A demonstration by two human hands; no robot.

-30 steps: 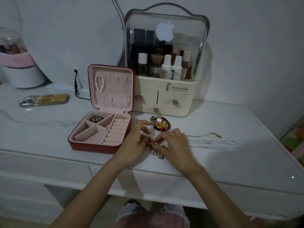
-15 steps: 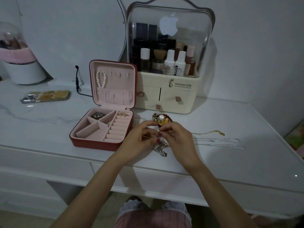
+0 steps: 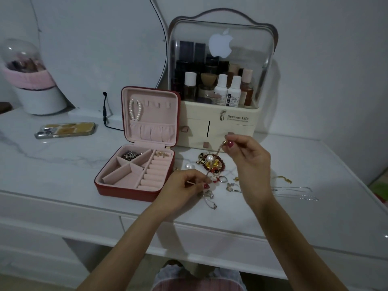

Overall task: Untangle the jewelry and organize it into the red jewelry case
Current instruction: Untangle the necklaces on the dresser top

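While a brush holder (image 3: pixel 31 85) sits far left and a phone (image 3: pixel 65 130) lies face down beside it, the red jewelry case (image 3: pixel 138 162) stands open left of centre on the tabletop (image 3: pixel 52 164). Pearl bracelet (image 3: pixel 135 109) hangs in the lid, a dark beaded piece fills the far tray compartment, small gold earrings sit at the top of the ring rolls. Left hand (image 3: pixel 182 190) is low, near the case's right edge, its grip pinched on the lower end of a thin gold chain (image 3: pixel 214 162). Right hand (image 3: pixel 247 158) is raised, thumb and forefinger pinching the clasp end, chain stretched taut between them. Under it lies the jewelry pile (image 3: pixel 212 164): red beads, a pearl, charms, rings, loose links. A cosmetics organizer (image 3: pixel 218 80) stands behind; thin silver chains (image 3: pixel 294 191) lie far right. Judgement: chain is light, limp, slippery and kinks or snaps easily; hold by the clasp and ends, pull gently, don't yank through the knots. Most pieces not yet in the case.
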